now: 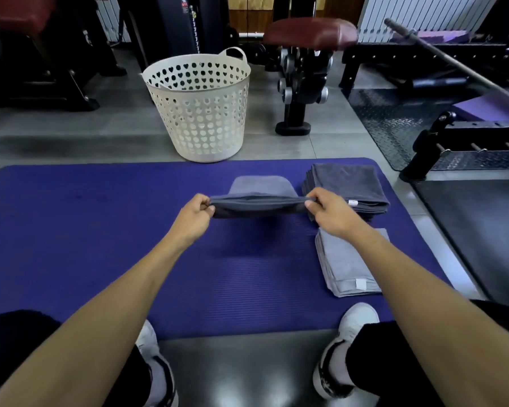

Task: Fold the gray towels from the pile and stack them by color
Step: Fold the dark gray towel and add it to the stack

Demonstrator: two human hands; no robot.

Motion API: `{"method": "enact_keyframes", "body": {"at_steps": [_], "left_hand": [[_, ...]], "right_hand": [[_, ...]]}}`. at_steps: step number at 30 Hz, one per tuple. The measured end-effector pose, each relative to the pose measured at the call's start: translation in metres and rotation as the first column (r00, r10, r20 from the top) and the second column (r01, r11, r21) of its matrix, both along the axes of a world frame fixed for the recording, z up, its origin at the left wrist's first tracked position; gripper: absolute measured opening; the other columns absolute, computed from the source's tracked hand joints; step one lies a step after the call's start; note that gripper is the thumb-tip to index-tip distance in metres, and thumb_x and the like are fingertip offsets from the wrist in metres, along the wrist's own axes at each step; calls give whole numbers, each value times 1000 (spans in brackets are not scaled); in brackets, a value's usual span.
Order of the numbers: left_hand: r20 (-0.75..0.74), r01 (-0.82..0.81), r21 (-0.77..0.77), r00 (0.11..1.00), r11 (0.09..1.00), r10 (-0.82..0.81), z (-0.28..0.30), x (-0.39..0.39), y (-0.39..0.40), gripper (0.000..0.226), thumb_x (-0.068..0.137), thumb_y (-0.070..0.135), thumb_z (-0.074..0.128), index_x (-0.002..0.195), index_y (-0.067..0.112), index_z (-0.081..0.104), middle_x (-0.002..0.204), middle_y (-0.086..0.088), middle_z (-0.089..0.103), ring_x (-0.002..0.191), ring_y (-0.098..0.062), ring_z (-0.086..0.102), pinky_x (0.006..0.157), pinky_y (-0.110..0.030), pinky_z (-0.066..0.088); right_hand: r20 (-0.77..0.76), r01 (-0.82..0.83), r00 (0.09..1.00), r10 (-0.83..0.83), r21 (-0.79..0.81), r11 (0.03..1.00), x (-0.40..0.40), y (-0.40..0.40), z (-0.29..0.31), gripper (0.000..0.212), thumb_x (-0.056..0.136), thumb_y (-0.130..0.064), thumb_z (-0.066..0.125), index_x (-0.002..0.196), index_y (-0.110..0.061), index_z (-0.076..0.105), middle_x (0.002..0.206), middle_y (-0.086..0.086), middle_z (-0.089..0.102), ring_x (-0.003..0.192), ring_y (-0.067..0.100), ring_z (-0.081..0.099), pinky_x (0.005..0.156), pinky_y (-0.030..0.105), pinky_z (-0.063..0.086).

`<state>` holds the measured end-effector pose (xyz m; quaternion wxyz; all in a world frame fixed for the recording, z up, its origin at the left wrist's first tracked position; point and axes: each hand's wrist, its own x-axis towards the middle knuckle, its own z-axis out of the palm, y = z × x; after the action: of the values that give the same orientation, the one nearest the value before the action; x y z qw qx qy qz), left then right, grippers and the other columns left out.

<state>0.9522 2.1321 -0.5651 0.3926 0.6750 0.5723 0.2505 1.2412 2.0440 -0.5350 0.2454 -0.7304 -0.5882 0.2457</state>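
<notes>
I am holding a dark gray towel (254,205) up over the middle of the blue mat (100,230). My left hand (195,217) pinches one end with curled fingers and thumb, and my right hand (329,211) pinches the other end the same way. The towel is pulled flat between them and looks folded over already. Behind it a light gray towel (262,185) lies on the mat, near the far edge. At the far right corner sits a stack of dark gray towels (347,186). Nearer me, by the right edge, sits a stack of light gray towels (344,265). A white basket (200,113) stands on the floor past the mat. I think I am in the middle of folding this one. Next I should fold it smaller and lay it neatly on the dark stack, edges lined up, so it does not slide off.
</notes>
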Motion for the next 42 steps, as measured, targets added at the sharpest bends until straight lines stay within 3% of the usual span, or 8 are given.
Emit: {"method": "enact_keyframes", "body": {"at_steps": [7, 12, 19, 22, 25, 33, 38, 42], "left_hand": [[25, 145, -366, 989, 919, -146, -75, -36, -71, 23, 98, 6, 53, 76, 14, 49, 61, 8, 47, 61, -11, 43, 65, -26, 38], [-30, 89, -506, 992, 858, -121, -97, -33, -86, 21, 101, 6, 48, 80, 12, 50, 58, -4, 53, 42, -10, 52, 44, -23, 46], [-177, 46, -622, 964, 782, -198, -132, -29, -98, 18, 101, 12, 48, 83, 14, 50, 67, -11, 60, 57, -21, 59, 57, -29, 51], [-160, 17, -558, 979, 830, -128, -123, -19, -75, 22, 101, 10, 48, 79, 16, 47, 63, -9, 56, 54, -21, 56, 50, -26, 50], [-48, -81, -397, 997, 914, 68, -94, -4, -25, 26, 100, 7, 49, 77, 18, 46, 67, -10, 52, 51, -18, 49, 37, -19, 43], [136, -164, 48, 978, 985, 156, 28, 24, 85, 13, 97, 15, 53, 88, 24, 53, 85, -7, 65, 73, -21, 61, 69, -40, 56], [237, -146, 175, 966, 974, 103, 55, 20, 82, 10, 98, 13, 52, 94, 21, 57, 82, -5, 60, 77, -17, 55, 76, -48, 56], [190, -97, 136, 979, 986, 70, 22, 4, 54, 14, 98, 11, 53, 92, 23, 54, 77, 6, 58, 70, -13, 50, 70, -45, 53]], "right_hand": [[-203, 56, 972, -115, -275, 960, -20, -87, -98, 18, 102, -18, 50, 90, -7, 57, 75, -1, 54, 68, 14, 47, 60, 24, 36], [-293, 83, 931, -217, -411, 908, -28, -107, -139, 23, 99, -20, 51, 77, -16, 54, 72, 0, 54, 71, 18, 52, 66, 33, 46], [-202, 19, 966, -164, -575, 818, -43, -106, -178, 17, 99, -21, 51, 90, -10, 61, 85, 5, 63, 80, 22, 62, 65, 28, 49], [-191, 76, 963, -193, -492, 867, -34, -79, -171, 19, 98, -21, 53, 81, -15, 61, 77, 0, 61, 80, 24, 62, 73, 36, 55], [-156, 157, 967, -200, -249, 956, -19, -25, -133, 20, 99, -22, 52, 79, -18, 55, 74, 0, 59, 80, 24, 58, 78, 35, 48], [-92, 180, 982, -162, 235, 955, -6, 86, 14, 22, 103, -20, 48, 108, -3, 59, 90, 10, 61, 93, 31, 55, 73, 28, 34], [-134, 171, 982, -132, 341, 924, -14, 79, 45, 10, 104, -20, 45, 102, -13, 51, 74, -1, 53, 65, 10, 46, 55, 22, 28], [-153, 158, 981, -120, 273, 949, -16, 48, 6, 8, 103, -17, 48, 96, -17, 51, 72, -6, 54, 65, 8, 49, 56, 18, 31]]}}
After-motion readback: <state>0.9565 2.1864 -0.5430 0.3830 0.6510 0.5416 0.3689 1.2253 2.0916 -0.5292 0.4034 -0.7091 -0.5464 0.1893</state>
